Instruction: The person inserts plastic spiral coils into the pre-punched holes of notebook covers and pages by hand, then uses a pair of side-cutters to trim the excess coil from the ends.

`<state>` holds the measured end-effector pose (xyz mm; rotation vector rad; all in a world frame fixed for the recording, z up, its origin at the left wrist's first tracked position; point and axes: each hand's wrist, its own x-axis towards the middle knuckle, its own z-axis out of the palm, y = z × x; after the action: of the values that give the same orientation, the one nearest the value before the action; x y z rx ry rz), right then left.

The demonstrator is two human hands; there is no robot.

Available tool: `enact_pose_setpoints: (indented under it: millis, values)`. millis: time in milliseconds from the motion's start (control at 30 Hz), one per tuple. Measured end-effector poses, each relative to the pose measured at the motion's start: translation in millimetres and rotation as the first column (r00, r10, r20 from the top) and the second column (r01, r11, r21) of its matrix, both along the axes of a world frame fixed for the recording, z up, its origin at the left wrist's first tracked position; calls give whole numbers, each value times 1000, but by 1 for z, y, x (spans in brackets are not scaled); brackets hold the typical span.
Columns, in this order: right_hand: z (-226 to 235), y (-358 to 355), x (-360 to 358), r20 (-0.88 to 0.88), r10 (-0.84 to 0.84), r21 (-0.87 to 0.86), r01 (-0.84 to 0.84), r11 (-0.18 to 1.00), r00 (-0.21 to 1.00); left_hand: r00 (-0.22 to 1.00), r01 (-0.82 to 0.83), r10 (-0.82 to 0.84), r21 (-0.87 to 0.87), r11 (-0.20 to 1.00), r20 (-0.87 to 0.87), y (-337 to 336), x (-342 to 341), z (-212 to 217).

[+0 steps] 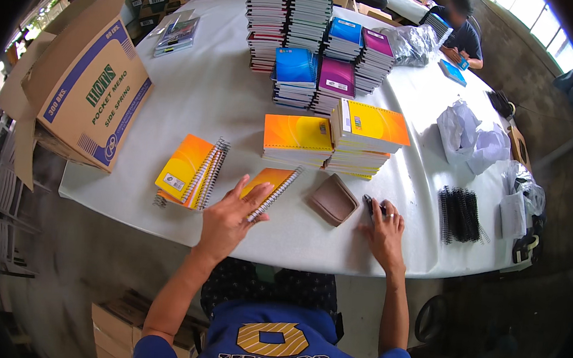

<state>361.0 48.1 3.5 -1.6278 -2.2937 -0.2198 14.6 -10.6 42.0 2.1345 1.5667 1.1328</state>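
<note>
My left hand point(233, 216) grips a small orange notebook point(274, 181) with a spiral wire along its right edge, tilted over the table. To its left lies a short stack of yellow-orange spiral notebooks point(186, 170). My right hand point(386, 232) rests at the tabletop, its fingers closed over a small dark hand tool point(368, 203), mostly covered; its exact kind is unclear. Between my hands sits a brown, shallow rectangular piece point(334, 200). Just beyond stand stacks of yellow-orange pads without visible wire, one orange-topped point(297, 133) and one yellow-topped point(375, 124).
A big open carton point(98, 90) leans at the left edge. Tall piles of notebooks point(289, 18) rise at the back. Black spiral coils point(460, 216) and crumpled white plastic point(471, 136) lie on the right. A co-worker point(456, 31) sits at the far right.
</note>
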Motion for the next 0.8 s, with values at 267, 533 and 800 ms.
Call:
enact_pose_setpoints:
  millis: [267, 533, 800]
  values:
    - [21, -52, -60, -591, 199, -92, -310, 946, 782, 866, -181, 207, 101, 978, -455, -16, 35, -41]
    - [37, -56, -115, -462, 473, 7, -530, 848, 750, 902, -217, 231, 79, 973, -365, -16, 38, -31]
    - [56, -31, -113, -801, -218, -599, -758, 259, 558, 916, -214, 234, 94, 972, -326, -19, 29, -28]
